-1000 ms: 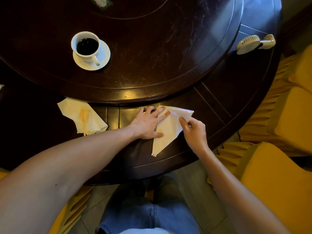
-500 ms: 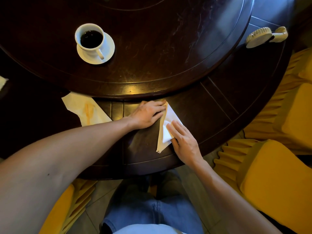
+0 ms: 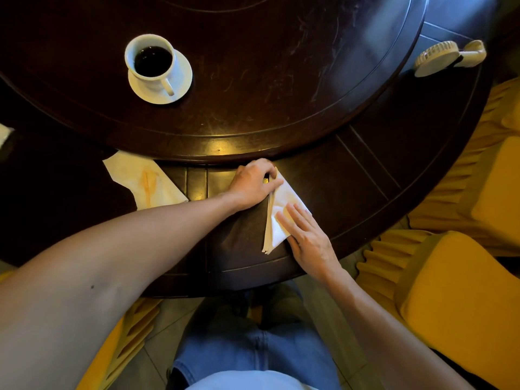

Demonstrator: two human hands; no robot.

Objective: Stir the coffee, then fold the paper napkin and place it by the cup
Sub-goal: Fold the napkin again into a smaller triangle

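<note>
**Napkin pressed flat at the table's near edge**

At far left a stained napkin (image 3: 143, 181) lay on the dark table (image 3: 365, 175). Beyond it, on the raised turntable (image 3: 281, 66), a white cup (image 3: 150, 61) held black coffee and stood on a saucer (image 3: 180, 80), its handle pointing toward the person. No writing could be read anywhere.

The left hand (image 3: 253, 182) had its fingers curled, pinching the far corner of the folded napkin (image 3: 278, 215). That napkin lay near the table's near edge, well apart from the cup, a narrow triangle with its long axis running from far to near and its loose tip pointing toward the person. The right hand (image 3: 306, 237) pressed flat on it, fingers straight.

At far right a small cream fan (image 3: 439, 59) lay on the table.
</note>
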